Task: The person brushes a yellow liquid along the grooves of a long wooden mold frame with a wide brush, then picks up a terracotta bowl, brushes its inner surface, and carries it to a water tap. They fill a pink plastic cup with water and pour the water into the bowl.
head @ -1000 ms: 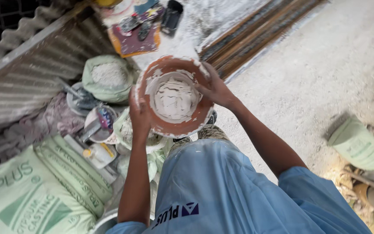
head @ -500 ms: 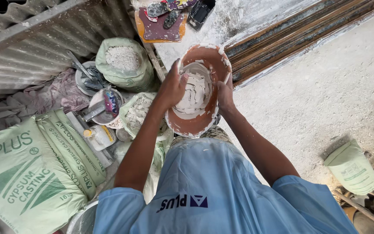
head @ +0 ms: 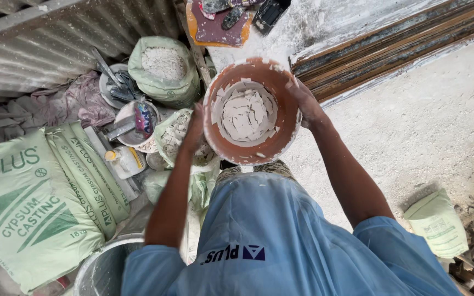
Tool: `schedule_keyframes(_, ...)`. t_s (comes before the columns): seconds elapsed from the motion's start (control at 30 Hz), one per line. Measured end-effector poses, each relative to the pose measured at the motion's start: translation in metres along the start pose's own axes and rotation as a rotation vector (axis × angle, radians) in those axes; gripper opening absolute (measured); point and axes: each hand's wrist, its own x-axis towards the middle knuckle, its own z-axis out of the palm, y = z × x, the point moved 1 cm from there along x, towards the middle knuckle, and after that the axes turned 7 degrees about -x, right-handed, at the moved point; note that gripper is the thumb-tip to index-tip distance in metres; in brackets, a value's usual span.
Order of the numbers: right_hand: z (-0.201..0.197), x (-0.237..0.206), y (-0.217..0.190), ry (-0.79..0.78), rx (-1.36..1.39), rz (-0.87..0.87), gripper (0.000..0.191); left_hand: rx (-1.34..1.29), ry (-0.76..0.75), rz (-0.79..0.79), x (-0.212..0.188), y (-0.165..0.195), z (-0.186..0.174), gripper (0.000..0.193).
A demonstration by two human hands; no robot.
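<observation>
A: So, going left to right: what sits out beyond the left hand (head: 194, 127)?

B: Green sacks (head: 26, 205) lie well out to its left, with an open bag of white powder (head: 163, 68) up and to the left of it, and small tubs (head: 133, 123) between.

A: And the hand itself?

B: It is pressed flat against the left wall of the bowl (head: 250, 109), fingers spread on the outside. The right hand (head: 306, 104) clamps the opposite rim, thumb over the edge.

A: What is different from half a second ago?

B: The bowl has turned to face the camera more squarely. Its white lining now shows broken into dry flakes, where a second ago it looked smoother. I judge the crust is being loosened.

A: Right of the right hand?

B: Bare dusty floor (head: 412, 120), then a small green sack (head: 437, 222) well apart.
</observation>
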Motion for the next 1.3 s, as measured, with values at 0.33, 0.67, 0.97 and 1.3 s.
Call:
schedule_keyframes(0.33, 0.03, -0.038, 0.1, -0.025, 0.471, 0.159, 0.076, -0.808, -0.041, -0.08, 0.005, -0.05, 0.038, 0.076)
schedule_keyframes(0.67, 0.031, -0.104, 0.03, -0.141, 0.392, 0.07, 0.076, -0.848, -0.227, -0.165, -0.012, -0.061, 0.031, 0.071)
schedule_keyframes(0.97, 0.047, -0.095, 0.039, -0.165, 0.359, 0.145, 0.077, -0.954, -0.324, -0.153, -0.022, -0.048, 0.066, 0.066)
schedule_keyframes(1.3, 0.029, -0.057, 0.05, -0.036, 0.399, 0.106, 0.077, -1.05, 0.005, -0.075, -0.03, -0.082, 0.069, 0.061)
